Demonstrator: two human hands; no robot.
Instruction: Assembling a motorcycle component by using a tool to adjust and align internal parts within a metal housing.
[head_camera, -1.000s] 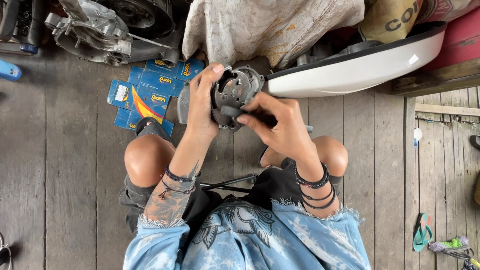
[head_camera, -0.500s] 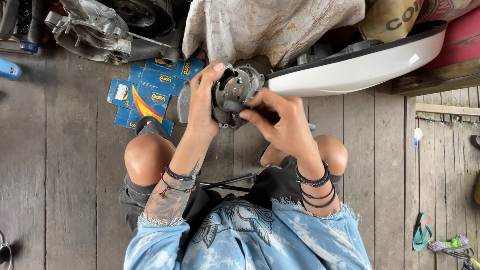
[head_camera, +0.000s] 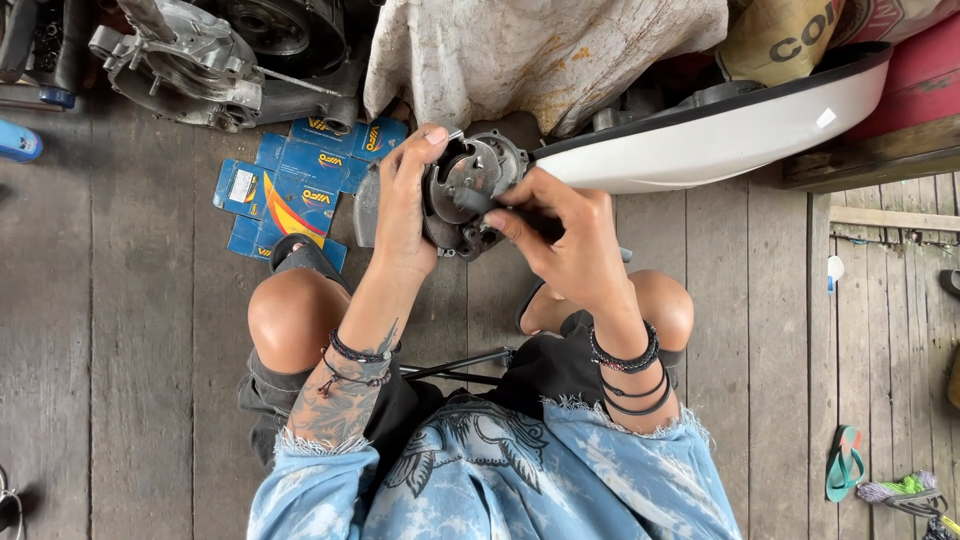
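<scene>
A seated person's left hand (head_camera: 405, 215) grips a round grey metal engine part (head_camera: 470, 195) above the knees, over a weathered plank floor (head_camera: 120, 330). The right hand (head_camera: 570, 240) pinches a dark tool handle (head_camera: 500, 210) pressed against its face. A flattened blue cardboard box (head_camera: 290, 190) lies just beyond.

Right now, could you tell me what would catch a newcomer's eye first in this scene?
At centre, the left hand grips a round metal engine part while the right hand presses a dark tool into it. Just right of it lies a long white panel; left of it, on the wooden floor, sits a flattened blue box.
</scene>
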